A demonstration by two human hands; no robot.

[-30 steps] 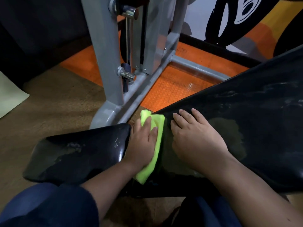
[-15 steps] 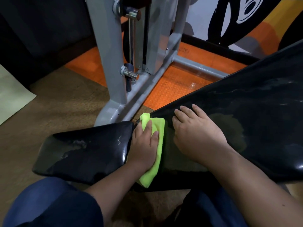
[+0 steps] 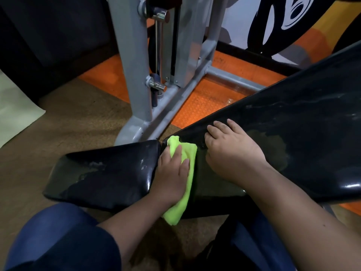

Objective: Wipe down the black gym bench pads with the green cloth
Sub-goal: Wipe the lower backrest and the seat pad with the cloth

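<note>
Two black bench pads meet in front of me: a small seat pad on the left with dried smears, and a long back pad rising to the right. A folded green cloth lies along the narrow end of the back pad, at the gap between them. My left hand presses flat on the cloth, fingers pointing away from me. My right hand rests palm down on the back pad just right of the cloth, fingers spread, holding nothing.
A grey steel machine frame with a chrome pin stands just behind the pads on orange studded flooring. Brown carpet covers the floor at left. My knees in blue trousers are below the pads.
My left hand and the cloth have shifted slightly along the pad's end edge. My right hand stays planted on the back pad. The view has drifted a little.
</note>
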